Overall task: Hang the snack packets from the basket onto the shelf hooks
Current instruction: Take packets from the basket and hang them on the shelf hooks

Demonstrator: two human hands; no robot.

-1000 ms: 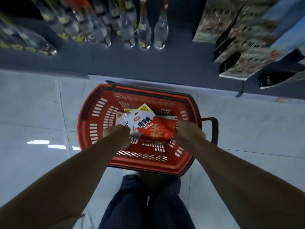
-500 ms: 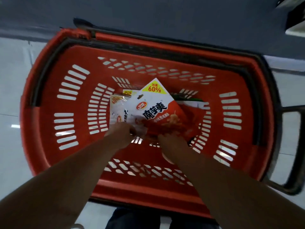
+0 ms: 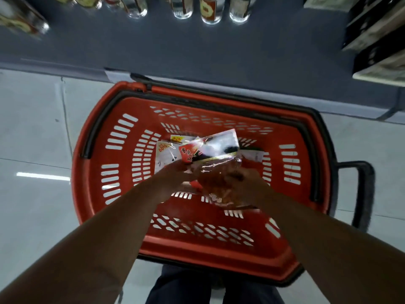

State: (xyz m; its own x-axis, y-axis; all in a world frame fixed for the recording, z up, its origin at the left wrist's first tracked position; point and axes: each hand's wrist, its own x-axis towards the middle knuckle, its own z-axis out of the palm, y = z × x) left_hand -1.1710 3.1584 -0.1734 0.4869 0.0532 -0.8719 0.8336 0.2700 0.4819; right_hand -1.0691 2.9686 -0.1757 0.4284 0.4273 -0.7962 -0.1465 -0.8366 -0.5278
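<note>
A red basket [image 3: 92, 194] stands on the pale tiled floor [image 3: 32, 139], its far rim close to the dark base of a shelf [image 3: 219, 55]. Both hands reach down into the basket. The right hand [image 3: 245, 185] grips a shiny red packet [image 3: 217, 178] at its right side, fingers curled round the crinkled foil, and the packet is raised off the basket's bottom near the middle. The left hand [image 3: 175, 174] meets the same packet at its left edge; it seems to pinch the foil, though blur makes the fingers hard to read. More packets [image 3: 166, 154], white with red and yellow print, lie flat on the basket's bottom toward the far wall, partly under the lifted one. A black handle [image 3: 363, 194] sticks out from the basket's right end. Clear bottles [image 3: 210, 14] stand in a row along the shelf above, and printed boxes [image 3: 377, 40] fill the shelf at the upper right corner. Dark trouser legs [image 3: 182, 286] show below the basket's near rim.
</note>
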